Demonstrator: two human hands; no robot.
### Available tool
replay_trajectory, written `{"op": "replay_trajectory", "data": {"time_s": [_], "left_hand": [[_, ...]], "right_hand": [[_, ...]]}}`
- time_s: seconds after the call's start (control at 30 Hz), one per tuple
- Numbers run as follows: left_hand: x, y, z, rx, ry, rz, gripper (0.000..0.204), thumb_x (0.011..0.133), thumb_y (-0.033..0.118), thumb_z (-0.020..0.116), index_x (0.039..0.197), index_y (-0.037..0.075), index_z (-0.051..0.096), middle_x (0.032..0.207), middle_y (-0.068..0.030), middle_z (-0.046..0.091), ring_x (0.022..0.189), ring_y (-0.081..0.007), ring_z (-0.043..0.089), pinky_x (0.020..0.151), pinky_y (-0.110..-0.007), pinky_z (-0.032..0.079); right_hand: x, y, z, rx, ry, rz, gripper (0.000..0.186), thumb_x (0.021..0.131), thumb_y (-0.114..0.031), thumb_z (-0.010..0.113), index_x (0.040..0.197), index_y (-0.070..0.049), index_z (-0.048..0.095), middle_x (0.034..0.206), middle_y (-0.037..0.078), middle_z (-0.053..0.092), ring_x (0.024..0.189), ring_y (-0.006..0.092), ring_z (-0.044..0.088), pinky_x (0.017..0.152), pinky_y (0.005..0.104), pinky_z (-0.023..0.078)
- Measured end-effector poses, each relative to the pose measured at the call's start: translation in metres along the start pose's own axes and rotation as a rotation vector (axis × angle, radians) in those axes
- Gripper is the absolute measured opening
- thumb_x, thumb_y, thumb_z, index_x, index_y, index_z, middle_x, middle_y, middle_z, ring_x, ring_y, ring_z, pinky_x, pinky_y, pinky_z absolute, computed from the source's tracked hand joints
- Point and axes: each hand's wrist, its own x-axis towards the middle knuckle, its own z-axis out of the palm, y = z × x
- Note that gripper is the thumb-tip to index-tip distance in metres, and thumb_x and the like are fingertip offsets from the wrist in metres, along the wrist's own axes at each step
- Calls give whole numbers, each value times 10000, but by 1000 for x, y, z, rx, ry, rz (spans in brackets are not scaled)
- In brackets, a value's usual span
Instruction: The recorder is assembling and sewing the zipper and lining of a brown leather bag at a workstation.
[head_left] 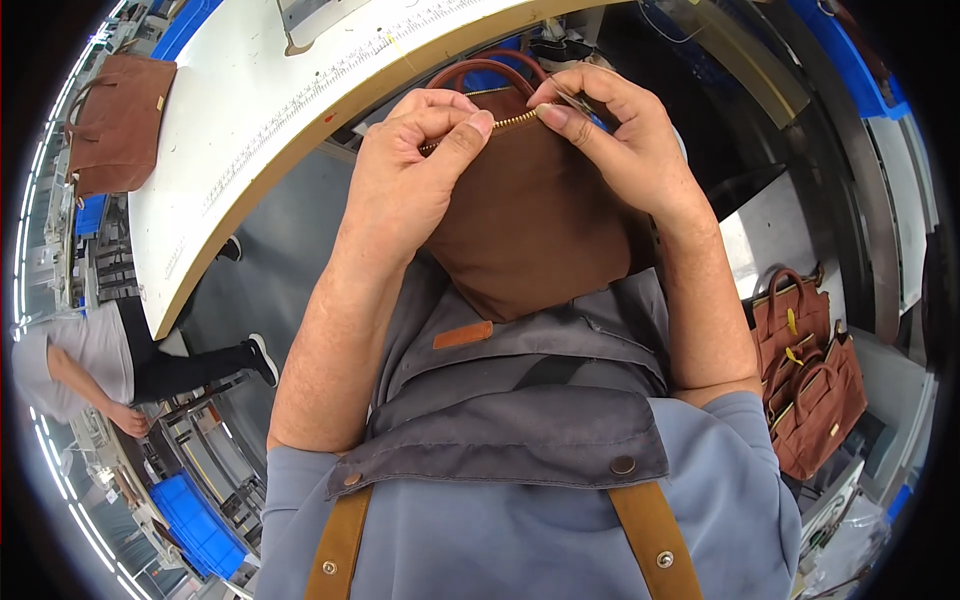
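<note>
A brown bag point(530, 220) rests upright against my grey apron, its two rounded handles at the top. My left hand point(420, 160) pinches the bag's brass zipper point(515, 124) at the left, thumb pressed on the front edge. My right hand point(615, 140) is closed at the zipper's right part, thumb and forefinger pinching it. A thin metal item point(575, 100), too small to name, shows among those fingers, and a fine thread seems to run near it. The bag's inside is mostly hidden.
A curved white table point(230, 110) with printed scales arcs ahead and left, holding another brown bag point(120, 120). Several brown bags point(805, 380) stand at right. A person point(90, 365) in a light top is at left, near a blue bin point(195, 520).
</note>
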Motion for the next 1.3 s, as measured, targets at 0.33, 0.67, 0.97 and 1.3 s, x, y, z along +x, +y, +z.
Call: {"op": "replay_trajectory", "data": {"time_s": [0.33, 0.67, 0.97, 1.3], "left_hand": [[6, -3, -1, 6, 29, -36, 186, 946, 153, 688, 950, -23, 745, 1072, -22, 626, 998, -97, 544, 921, -250, 398], [3, -4, 0, -40, 46, -44, 176, 943, 138, 684, 963, -25, 748, 1072, -28, 638, 1002, -104, 563, 920, -254, 414], [1, 1, 2, -47, 46, -53, 179, 948, 139, 678, 967, -25, 746, 1077, -30, 638, 1001, -105, 565, 922, -252, 416], [0, -3, -3, -128, 3, -45, 181, 946, 153, 682, 956, -16, 747, 1092, -18, 630, 1017, -101, 555, 953, -268, 401]], "right_hand": [[-9, -18, 15, -314, 248, -171, 294, 862, -160, 736, 1145, -90, 696, 1058, 54, 633, 862, 229, 683, 726, 345, 555], [-18, -12, 25, -568, 235, -344, 405, 781, -130, 789, 1177, -124, 707, 950, 8, 648, 714, 147, 659, 568, 281, 524], [-19, -12, 34, -536, 283, -326, 376, 791, -110, 775, 1161, -101, 710, 882, 6, 652, 676, 154, 654, 551, 287, 517], [-11, -7, 17, -399, 222, -330, 353, 789, -176, 794, 1120, -95, 704, 903, 50, 653, 753, 218, 672, 630, 316, 549]]}}
